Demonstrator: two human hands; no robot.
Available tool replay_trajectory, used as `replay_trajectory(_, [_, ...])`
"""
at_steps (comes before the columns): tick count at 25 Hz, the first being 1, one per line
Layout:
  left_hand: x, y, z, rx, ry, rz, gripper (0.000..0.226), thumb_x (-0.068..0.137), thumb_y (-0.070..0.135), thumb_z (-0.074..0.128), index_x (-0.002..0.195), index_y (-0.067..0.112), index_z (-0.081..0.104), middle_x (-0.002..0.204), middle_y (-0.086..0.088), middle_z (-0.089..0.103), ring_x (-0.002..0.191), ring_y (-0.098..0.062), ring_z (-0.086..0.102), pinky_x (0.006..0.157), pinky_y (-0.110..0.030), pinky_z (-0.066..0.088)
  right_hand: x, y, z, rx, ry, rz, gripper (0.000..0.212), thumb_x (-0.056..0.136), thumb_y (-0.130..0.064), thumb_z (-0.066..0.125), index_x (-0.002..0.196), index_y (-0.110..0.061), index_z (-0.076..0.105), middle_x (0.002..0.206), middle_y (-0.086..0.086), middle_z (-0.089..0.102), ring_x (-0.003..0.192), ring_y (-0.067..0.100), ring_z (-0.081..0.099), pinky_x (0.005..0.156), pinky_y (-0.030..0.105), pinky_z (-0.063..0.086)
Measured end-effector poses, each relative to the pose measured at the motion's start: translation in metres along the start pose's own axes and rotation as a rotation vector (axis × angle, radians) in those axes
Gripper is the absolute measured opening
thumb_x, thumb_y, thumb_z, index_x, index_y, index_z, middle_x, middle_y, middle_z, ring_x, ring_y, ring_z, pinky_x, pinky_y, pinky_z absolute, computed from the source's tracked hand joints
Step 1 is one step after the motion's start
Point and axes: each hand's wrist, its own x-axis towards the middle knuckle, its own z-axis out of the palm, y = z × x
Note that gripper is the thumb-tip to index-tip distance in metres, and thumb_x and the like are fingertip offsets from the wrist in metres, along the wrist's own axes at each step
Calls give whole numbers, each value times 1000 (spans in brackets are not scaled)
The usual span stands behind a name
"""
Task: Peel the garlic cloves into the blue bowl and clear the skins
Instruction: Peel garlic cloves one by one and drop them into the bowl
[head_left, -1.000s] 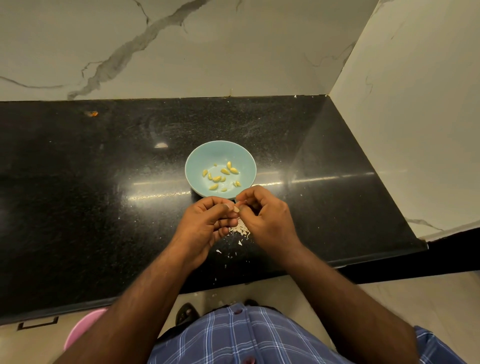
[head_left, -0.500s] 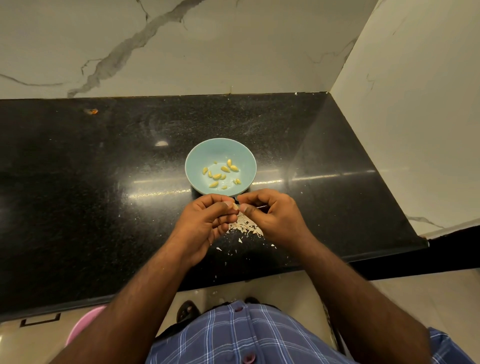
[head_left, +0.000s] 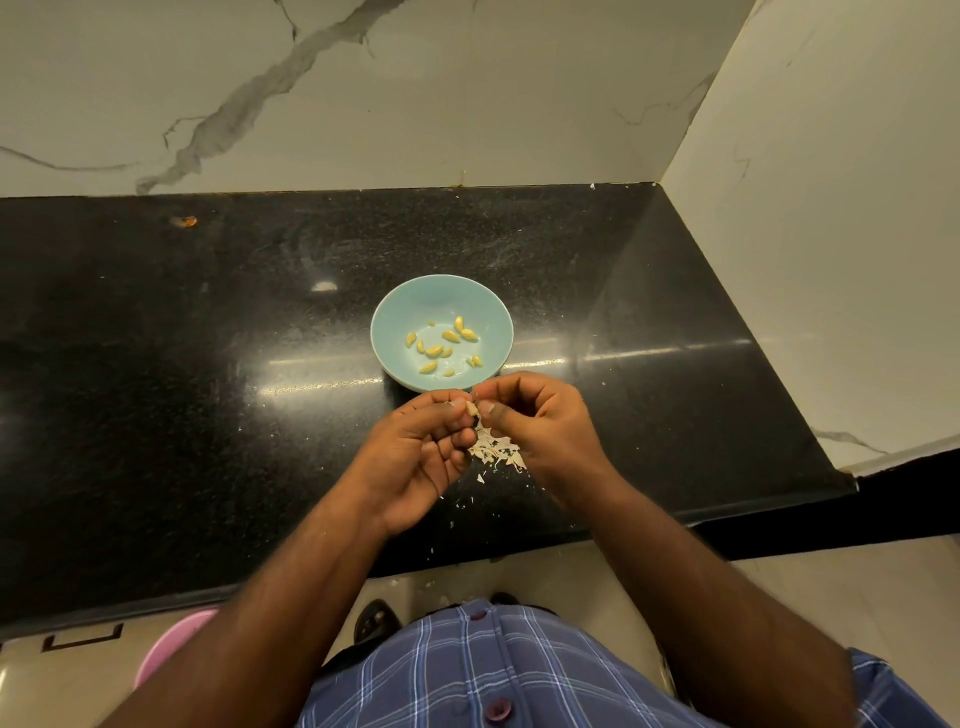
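A light blue bowl (head_left: 441, 299) stands on the black counter and holds several peeled yellowish garlic cloves (head_left: 434, 351). Just in front of the bowl my left hand (head_left: 415, 457) pinches a small garlic clove (head_left: 471, 408) between thumb and fingertips. My right hand (head_left: 540, 431) pinches the same clove from the right, with its thumb at the skin. Under and between the hands lies a small heap of pale garlic skins (head_left: 496, 449), with more flakes scattered toward the counter's front edge.
The black granite counter (head_left: 208, 389) meets marble walls at the back and right. A small orange speck (head_left: 184, 221) lies far left. Below the counter edge a pink tub (head_left: 171, 642) sits on the floor, and skin flakes lie there too.
Both hands stay together in front of the bowl. The right hand has drawn a little to the right and back in, and more of the skin heap shows between the hands.
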Motion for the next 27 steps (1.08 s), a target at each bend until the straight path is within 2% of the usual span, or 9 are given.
replay_trajectory(2, [1,-1,-1,-35,0,-27,9,84,16,67,82,15,76,74,-1,63,61,-8,60,50,-16,46,0,0,-1,-177,-10,-127,22,91,3,69,107,-10,75,102,-1,73,96,3,70,83,18,54])
replay_trajectory(5, [1,-4,-1,-18,-1,-52,9,85,20,68,85,15,76,77,-2,65,61,-7,58,50,-16,45,0,2,-1,-208,-21,-195,25,85,2,75,105,-13,77,112,1,73,108,9,69,94,24,55])
replay_trajectory(8, [1,-7,1,199,63,10,16,82,29,70,82,13,71,72,-1,62,60,-7,55,54,-19,41,2,1,-3,-117,43,-118,12,88,-4,75,100,-6,77,98,4,77,95,15,74,85,30,60])
replay_trajectory(10, [2,-7,-1,296,110,61,17,82,30,72,84,13,72,72,0,62,64,-9,54,58,-21,40,3,0,-5,-147,53,-103,10,89,-7,75,99,-4,74,87,5,76,82,12,73,75,26,59])
replay_trajectory(13, [2,-3,-5,311,133,136,7,87,16,73,93,13,74,78,-1,69,69,-11,56,61,-24,40,3,0,-8,-118,34,-40,15,86,-3,78,99,-11,76,90,4,78,87,13,75,79,27,59])
replay_trajectory(16, [0,-2,-3,334,105,215,22,76,18,77,96,10,75,77,-1,71,68,-10,59,58,-22,40,3,0,-8,-117,15,-11,19,87,-2,75,103,-11,78,95,1,79,92,13,75,82,27,59])
replay_trajectory(18, [-1,-4,-1,365,101,268,27,72,19,78,97,8,75,79,-2,73,67,-9,62,56,-21,42,3,-1,-7,-145,19,-2,18,88,-3,75,105,-10,77,94,0,78,89,10,74,78,24,57])
replay_trajectory(22, [-1,-5,-3,394,113,324,19,72,22,81,89,15,78,85,-8,76,69,-10,65,58,-23,44,1,-3,-5,-283,17,10,8,91,-10,73,93,-17,76,83,-5,75,81,5,71,75,26,57])
replay_trajectory(27, [-1,-6,-3,422,104,342,22,69,29,83,87,17,79,85,-11,75,71,-13,63,63,-28,45,-3,-8,-1,-428,17,19,9,94,-15,69,87,-20,68,74,-12,65,68,-4,59,65,17,45])
